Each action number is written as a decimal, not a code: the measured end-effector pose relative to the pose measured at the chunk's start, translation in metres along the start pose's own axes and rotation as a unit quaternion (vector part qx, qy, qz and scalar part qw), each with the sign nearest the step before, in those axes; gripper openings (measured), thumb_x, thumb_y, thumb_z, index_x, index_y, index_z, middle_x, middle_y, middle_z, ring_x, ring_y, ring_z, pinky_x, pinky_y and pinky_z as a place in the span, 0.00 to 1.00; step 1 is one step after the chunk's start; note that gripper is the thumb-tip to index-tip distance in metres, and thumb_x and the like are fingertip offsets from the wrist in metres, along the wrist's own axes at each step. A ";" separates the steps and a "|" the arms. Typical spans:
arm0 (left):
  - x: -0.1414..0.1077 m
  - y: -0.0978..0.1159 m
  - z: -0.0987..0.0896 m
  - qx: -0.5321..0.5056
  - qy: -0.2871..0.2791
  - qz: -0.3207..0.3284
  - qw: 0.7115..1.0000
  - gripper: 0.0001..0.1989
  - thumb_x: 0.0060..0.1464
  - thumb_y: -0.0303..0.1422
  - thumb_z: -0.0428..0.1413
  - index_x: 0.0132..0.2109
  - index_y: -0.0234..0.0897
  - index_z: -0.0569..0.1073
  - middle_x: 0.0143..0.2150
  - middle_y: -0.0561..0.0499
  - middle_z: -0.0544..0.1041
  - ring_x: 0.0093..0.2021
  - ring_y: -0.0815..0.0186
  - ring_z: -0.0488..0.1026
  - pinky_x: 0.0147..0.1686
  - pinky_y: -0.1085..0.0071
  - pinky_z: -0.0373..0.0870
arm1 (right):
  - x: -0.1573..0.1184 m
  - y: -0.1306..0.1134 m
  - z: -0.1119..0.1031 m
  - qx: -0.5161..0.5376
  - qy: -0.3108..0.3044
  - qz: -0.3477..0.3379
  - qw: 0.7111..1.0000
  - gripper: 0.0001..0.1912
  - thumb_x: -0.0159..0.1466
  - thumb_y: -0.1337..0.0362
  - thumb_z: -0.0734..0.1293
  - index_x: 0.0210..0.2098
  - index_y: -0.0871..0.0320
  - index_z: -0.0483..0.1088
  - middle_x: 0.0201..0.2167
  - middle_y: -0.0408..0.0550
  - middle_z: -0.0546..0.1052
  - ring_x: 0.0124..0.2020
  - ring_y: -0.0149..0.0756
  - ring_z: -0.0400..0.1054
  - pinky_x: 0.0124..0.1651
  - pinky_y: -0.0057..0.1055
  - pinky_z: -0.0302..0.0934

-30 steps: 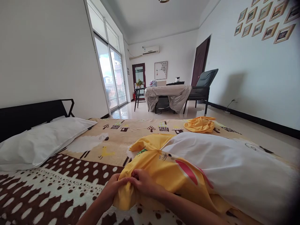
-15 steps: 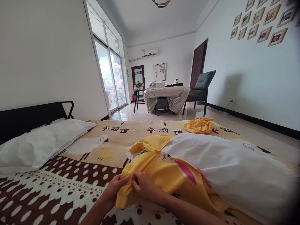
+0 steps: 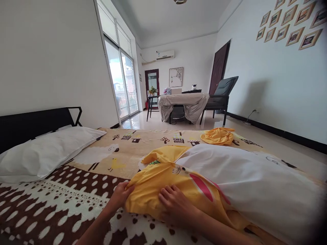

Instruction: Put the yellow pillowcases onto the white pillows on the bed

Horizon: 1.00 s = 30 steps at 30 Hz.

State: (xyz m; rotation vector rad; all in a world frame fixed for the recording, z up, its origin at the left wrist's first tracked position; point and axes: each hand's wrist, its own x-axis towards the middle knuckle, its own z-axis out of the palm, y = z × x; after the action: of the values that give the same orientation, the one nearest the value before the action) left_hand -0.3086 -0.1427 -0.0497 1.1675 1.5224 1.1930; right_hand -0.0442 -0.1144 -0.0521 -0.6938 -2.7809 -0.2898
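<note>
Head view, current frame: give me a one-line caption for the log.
Left hand gripping the end of a yellow pillowcase, right hand resting on it, beside a white pillow.

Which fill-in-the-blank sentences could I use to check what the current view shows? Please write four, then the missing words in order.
The left hand grips the edge of a cloth whose main colour is ____.
The right hand lies on that same ____.
In the picture, the padded chair stands to the ____ of the covered table.
The pillow by the headboard is ____ in colour.

Missing words: yellow; cloth; right; white.
</note>
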 end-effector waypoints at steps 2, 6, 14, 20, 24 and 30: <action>0.005 -0.001 0.007 -0.027 0.027 0.002 0.999 0.12 0.34 0.36 0.66 0.27 0.32 0.77 0.28 0.50 0.78 0.33 0.61 0.73 0.30 0.75 0.66 | -0.013 -0.002 0.011 -0.059 0.035 -0.018 0.997 0.21 0.58 0.54 0.67 0.45 0.62 0.68 0.41 0.53 0.74 0.39 0.44 0.65 0.42 0.41 0.58; 0.011 0.010 0.021 -0.105 0.021 -0.032 0.994 0.15 0.40 0.40 0.64 0.33 0.33 0.76 0.29 0.47 0.78 0.34 0.59 0.76 0.32 0.71 0.71 | -0.024 -0.008 0.027 -0.197 0.138 -0.019 0.970 0.20 0.60 0.68 0.61 0.51 0.70 0.65 0.43 0.59 0.74 0.43 0.47 0.65 0.45 0.44 0.56; 0.030 0.075 0.014 -0.227 0.003 -0.060 0.972 0.15 0.48 0.40 0.61 0.38 0.31 0.73 0.30 0.45 0.78 0.26 0.62 0.76 0.24 0.70 0.72 | -0.019 0.008 -0.008 -0.253 0.149 0.030 0.955 0.12 0.63 0.72 0.58 0.45 0.66 0.67 0.33 0.56 0.75 0.33 0.42 0.66 0.36 0.40 0.56; 0.035 0.057 0.013 -0.236 0.035 -0.041 0.970 0.09 0.47 0.33 0.64 0.33 0.32 0.73 0.26 0.49 0.78 0.23 0.67 0.74 0.24 0.75 0.71 | -0.046 0.026 -0.017 -0.216 0.064 -0.045 0.973 0.05 0.60 0.72 0.62 0.28 0.59 0.66 0.23 0.47 0.72 0.25 0.36 0.64 0.32 0.36 0.55; 0.021 0.029 0.011 -0.231 0.042 -0.061 0.970 0.10 0.45 0.31 0.65 0.35 0.33 0.74 0.28 0.49 0.79 0.26 0.65 0.76 0.25 0.76 0.72 | -0.055 0.025 -0.025 -0.150 -0.011 -0.033 0.988 0.02 0.58 0.69 0.64 0.28 0.59 0.69 0.26 0.49 0.74 0.29 0.38 0.66 0.37 0.38 0.57; 0.012 0.022 0.015 -0.273 0.023 -0.082 0.958 0.15 0.47 0.35 0.64 0.41 0.32 0.73 0.31 0.44 0.80 0.34 0.57 0.79 0.31 0.68 0.76 | -0.017 -0.029 -0.009 -0.133 0.141 -0.002 0.981 0.25 0.61 0.65 0.61 0.56 0.70 0.62 0.52 0.62 0.71 0.48 0.48 0.64 0.48 0.44 0.58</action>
State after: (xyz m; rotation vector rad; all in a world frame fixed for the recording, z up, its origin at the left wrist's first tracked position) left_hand -0.2927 -0.1256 -0.0322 0.6358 1.1828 1.4119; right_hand -0.0416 -0.1495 -0.0524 -0.6475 -2.4978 -0.7113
